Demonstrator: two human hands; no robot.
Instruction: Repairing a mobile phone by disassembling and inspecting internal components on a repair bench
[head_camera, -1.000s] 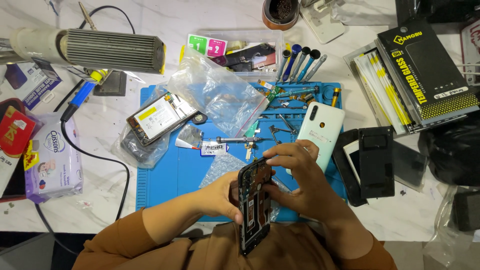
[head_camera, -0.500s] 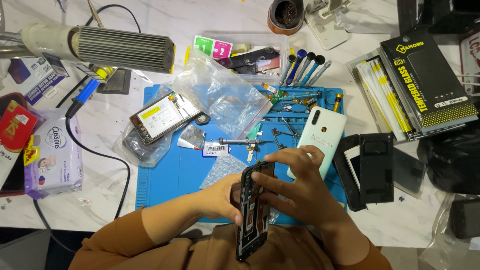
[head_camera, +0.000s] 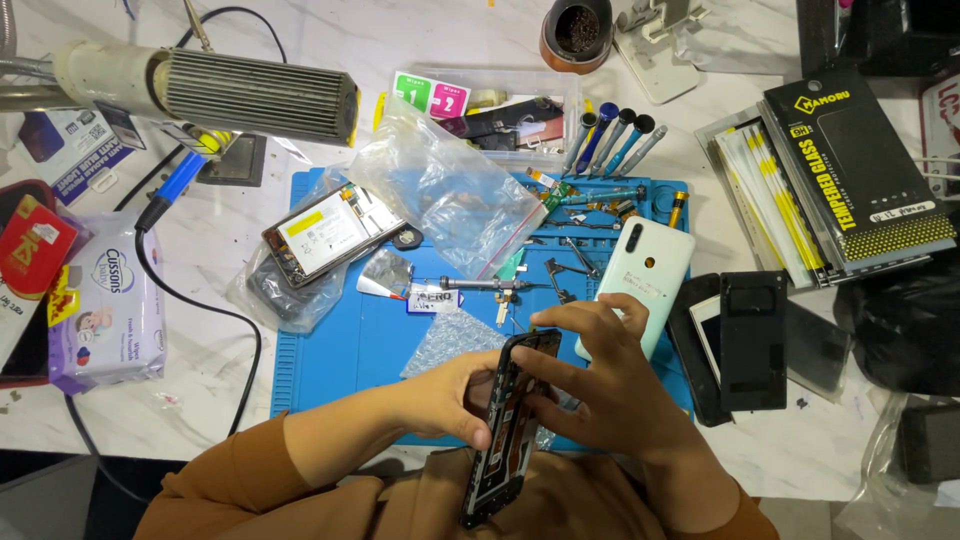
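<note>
Little has shifted since the earlier frames: the black phone frame (head_camera: 505, 430) is held at much the same steep tilt over the near edge of the blue mat (head_camera: 340, 380), and only the right-hand fingers have been drawn slightly in toward its upper end. The frame is gripped edge-on between both hands, its lower end pointing toward the person's orange sleeves. The left hand (head_camera: 450, 395) is closed on the frame from the left, thumb pressed against its side. The right hand (head_camera: 600, 385) is wrapped over the frame's upper right, its fingers (head_camera: 560, 322) curled and pinched at the top corner; what lies under the fingertips cannot be told. Just beyond the right hand, a pale mint phone back cover (head_camera: 640, 280) is laid on the mat, partly overlapped by the knuckles. A small bubble-wrap piece (head_camera: 450, 340) is seen just left of the hands. Farther up the mat, a screwdriver (head_camera: 480, 285), loose small parts and a clear plastic bag (head_camera: 450, 195) are noted, with an opened phone body (head_camera: 325, 235) resting on another bag at the mat's upper left. Black phone cases (head_camera: 750, 335) are set just right of the mat. A ribbed grey hot-air tool (head_camera: 255, 95) lies across the desk (head_camera: 200, 400) at upper left, a wet-wipes pack (head_camera: 105, 300) well apart at far left.
</note>
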